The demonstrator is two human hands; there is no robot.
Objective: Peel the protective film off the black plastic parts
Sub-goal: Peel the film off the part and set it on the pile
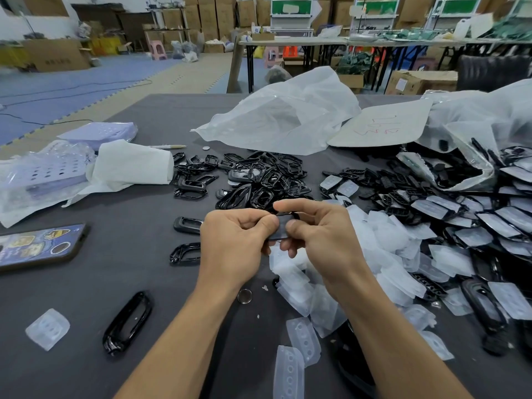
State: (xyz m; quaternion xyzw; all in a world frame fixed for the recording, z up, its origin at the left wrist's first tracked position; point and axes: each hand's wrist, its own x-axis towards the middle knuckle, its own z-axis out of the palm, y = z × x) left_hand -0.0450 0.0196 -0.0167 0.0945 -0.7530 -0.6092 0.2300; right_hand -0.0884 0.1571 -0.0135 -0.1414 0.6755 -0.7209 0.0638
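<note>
I see glossy black plastic on the loose frames [259, 180] — smooth, mirror-bright. The peeled films [383, 243] look frosted, translucent plastic. The table cover [129, 272] reads as matt grey cloth, and 1 small disc [245, 296] shines like metal.

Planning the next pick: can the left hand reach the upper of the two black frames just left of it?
Likely yes, once freed: that frame lies uncovered right beside the left hand, but its grip, with the right hand, is on a black part.
</note>
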